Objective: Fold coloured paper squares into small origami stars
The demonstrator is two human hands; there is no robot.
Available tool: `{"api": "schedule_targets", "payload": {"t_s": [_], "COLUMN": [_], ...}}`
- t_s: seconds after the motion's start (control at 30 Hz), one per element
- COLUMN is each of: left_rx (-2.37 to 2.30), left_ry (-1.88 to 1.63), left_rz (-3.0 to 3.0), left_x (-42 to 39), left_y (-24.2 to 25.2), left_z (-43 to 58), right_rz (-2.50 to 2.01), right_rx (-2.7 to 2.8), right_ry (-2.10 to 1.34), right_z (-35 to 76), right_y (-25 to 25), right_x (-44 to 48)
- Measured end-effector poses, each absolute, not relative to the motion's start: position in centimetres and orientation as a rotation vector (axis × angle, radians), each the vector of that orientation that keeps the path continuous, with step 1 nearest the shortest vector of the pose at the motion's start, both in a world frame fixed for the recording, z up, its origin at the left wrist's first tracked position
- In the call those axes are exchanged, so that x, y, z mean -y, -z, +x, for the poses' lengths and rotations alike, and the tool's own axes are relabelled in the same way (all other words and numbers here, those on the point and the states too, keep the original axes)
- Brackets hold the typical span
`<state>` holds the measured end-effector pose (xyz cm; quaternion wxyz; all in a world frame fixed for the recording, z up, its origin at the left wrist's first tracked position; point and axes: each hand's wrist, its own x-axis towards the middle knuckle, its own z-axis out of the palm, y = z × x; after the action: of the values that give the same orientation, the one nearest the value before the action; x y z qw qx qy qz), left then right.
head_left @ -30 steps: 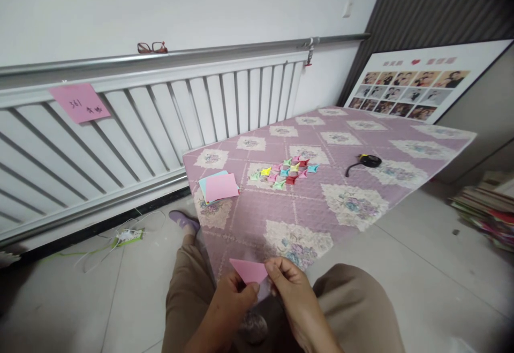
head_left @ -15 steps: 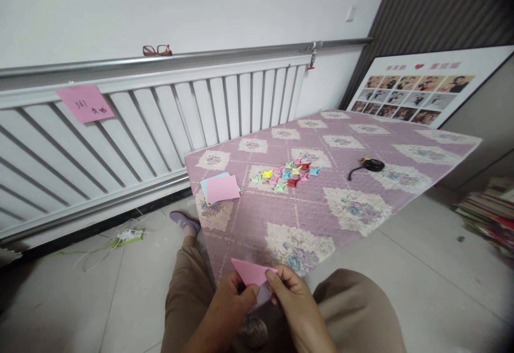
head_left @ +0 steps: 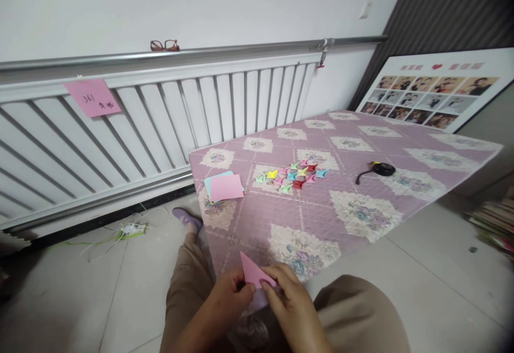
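Observation:
A pink sheet of paper (head_left: 254, 273), folded to a triangle with one point up, is held between both hands at the near table edge. My left hand (head_left: 235, 294) pinches its left side, thumb in front. My right hand (head_left: 287, 291) is closed on its right corner, thumb and fingers pressed together. Beyond them on the table lies a stack of coloured paper (head_left: 227, 187), pink on top and light blue beneath. To its right, several small folded paper pieces (head_left: 292, 177) in green, yellow, pink, blue and red sit in a cluster.
A patterned purple cloth covers the table (head_left: 257, 219). A black object with a strap (head_left: 381, 169) lies at its right. Behind stands a white radiator (head_left: 225, 106) with a pink note (head_left: 93, 97); glasses (head_left: 164, 45) rest on the pipe. A power strip (head_left: 132, 230) with cables lies on the floor.
The pink paper has turned in my hands, its free point now standing more upright. My right fingers have curled further over its right corner. The view has shifted slightly left.

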<state>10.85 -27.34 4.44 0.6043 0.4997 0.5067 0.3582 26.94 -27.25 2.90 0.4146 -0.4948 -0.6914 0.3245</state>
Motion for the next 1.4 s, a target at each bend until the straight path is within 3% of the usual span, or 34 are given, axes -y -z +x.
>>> {"api": "schedule_targets", "payload": {"t_s": [0.13, 0.27, 0.43, 0.6, 0.73, 1.1, 1.27, 1.4], "left_rx": [-1.219, -1.231, -1.168, -0.932, -0.698, -1.331, -1.319, -1.11], "left_ry": [-0.835, -0.805, -0.846, -0.962, -1.002, -1.021, -1.051, -1.151], "left_rz": [1.166, 1.174, 1.084, 0.718, 0.542, 0.957, 1.017, 0.709], "left_x": [27.2, 27.3, 27.2, 26.6, 26.0, 24.2, 24.3, 24.8], "left_y": [-4.4, -4.1, -3.9, -3.4, -2.8, -0.7, -1.1, -0.6], "left_z": [10.9, 10.7, 9.7, 9.3, 10.0, 9.9, 10.1, 11.0], "right_rz": [-1.217, -1.23, -1.258, -1.105, -1.009, -1.326, -1.326, -1.31], "right_rx": [1.92, 1.922, 1.691, 1.039, 0.722, 1.044, 1.002, 0.984], "right_ry": [-0.568, -0.642, -1.138, -1.792, -2.018, -1.563, -1.524, -1.411], "right_z": [27.1, 27.2, 27.2, 26.7, 25.9, 26.9, 26.4, 25.8], "right_y": [-2.4, -2.3, -2.6, -2.6, -2.8, 0.1, -0.2, -0.2], "right_x": [27.6, 27.4, 27.0, 27.5, 27.9, 25.8, 26.1, 26.2]}}
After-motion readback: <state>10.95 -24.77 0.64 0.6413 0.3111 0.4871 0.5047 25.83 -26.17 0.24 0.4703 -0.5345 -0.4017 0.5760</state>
